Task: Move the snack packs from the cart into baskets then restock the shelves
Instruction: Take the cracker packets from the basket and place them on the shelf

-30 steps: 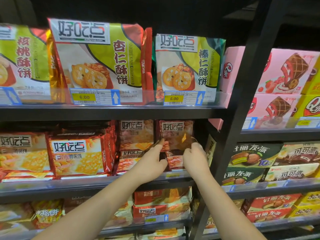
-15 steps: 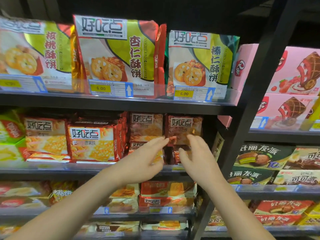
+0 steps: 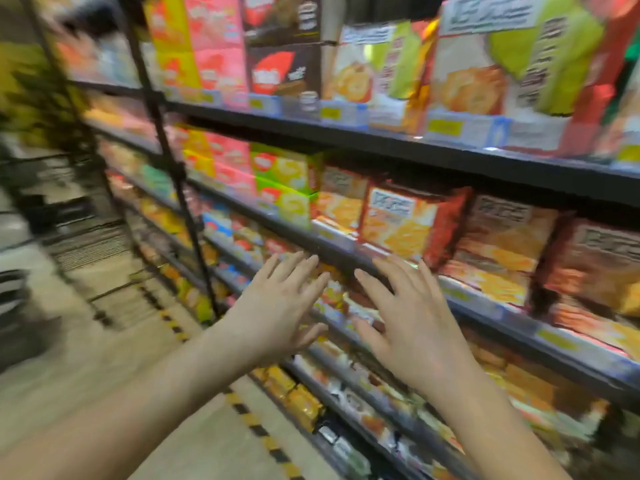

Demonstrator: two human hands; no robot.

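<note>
Frame heavily motion-blurred, so fine detail is limited. Left hand point(image 3: 277, 306) and right hand point(image 3: 412, 323) are both empty, with fingers straight and spread, backs toward the camera, thumbs turned toward each other and a gap between them. I cannot make out either one touching anything. Snack packs point(image 3: 398, 223): orange-red pillow bags stand in a row on the shelf point(image 3: 478, 303) just beyond and above the right hand's fingertips, and the row runs on to that hand's right. Green boxes point(image 3: 287, 178) sit above the left hand's fingertips. A black-and-yellow floor stripe point(image 3: 258, 429) runs below, between the two forearms. No cart or basket is visible. Handling judgement: the bags look light and air-filled, soft film, probably slick. The contents are likely brittle biscuits, so squeezing the middle risks crushing them. The best hold appears to be the two side edges or the top seam, fingers flat in front and thumb behind. The base is better slid in along the shelf than dropped. Upright bags may topple forward if nudged.
</note>
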